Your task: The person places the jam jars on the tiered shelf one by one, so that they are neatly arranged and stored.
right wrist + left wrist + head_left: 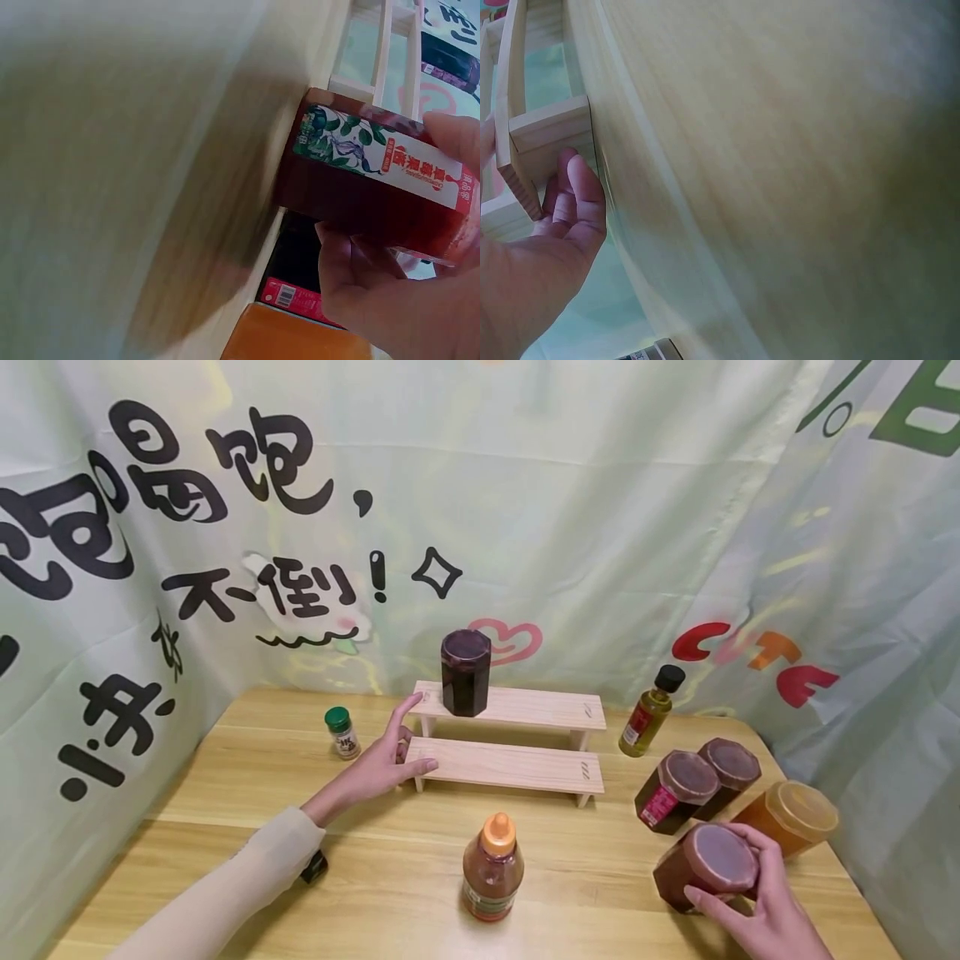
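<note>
At the left end of a two-step wooden rack, my left hand grips the lower step. In the head view its thumb lies on top of the board; the left wrist view shows curled fingers beneath the board's end. On the upper step stands a dark hexagonal jar. My right hand holds a dark red hexagonal jar between thumb and fingers, its flowered label facing the right wrist camera. Whether this jar's base touches the table cannot be told.
Beyond the held jar stand two dark jars and an orange jar. An oil bottle is right of the rack. A sauce bottle stands in front, and a green-capped shaker at left. A small black object lies by the left sleeve.
</note>
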